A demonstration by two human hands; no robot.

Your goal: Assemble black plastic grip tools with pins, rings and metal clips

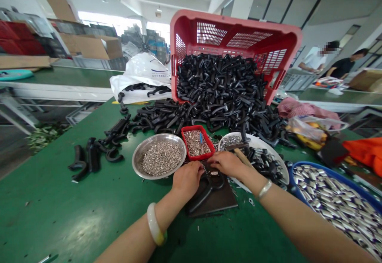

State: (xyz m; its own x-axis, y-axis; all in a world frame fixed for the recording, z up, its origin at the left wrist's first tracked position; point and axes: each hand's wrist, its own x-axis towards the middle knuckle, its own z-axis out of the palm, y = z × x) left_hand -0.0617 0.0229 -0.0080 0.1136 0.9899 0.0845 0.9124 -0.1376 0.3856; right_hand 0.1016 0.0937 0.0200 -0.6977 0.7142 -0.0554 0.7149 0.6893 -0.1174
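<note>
Forearms [298, 223] reach over desk; L hand [188, 179] clenched on black spring clip [205, 193], R hand [228, 164] atop it, grip unclear, on dark pad [221, 203]; few parts on white plate [262, 145], big black heap [221, 88] left by red crate [235, 20]

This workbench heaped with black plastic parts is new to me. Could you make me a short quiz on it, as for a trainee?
1. Multiple choice: what lies in the small red tray beside the steel bowl? A) small silvery metal pieces B) orange cloth C) green leaves
2. True or false: the red crate stands flat, with all its black parts inside.
3. Short answer: which wrist wears the pale bangle, left or right?

Key: 1 A; 2 false, it is tipped and the parts spill out; 3 left.
</note>
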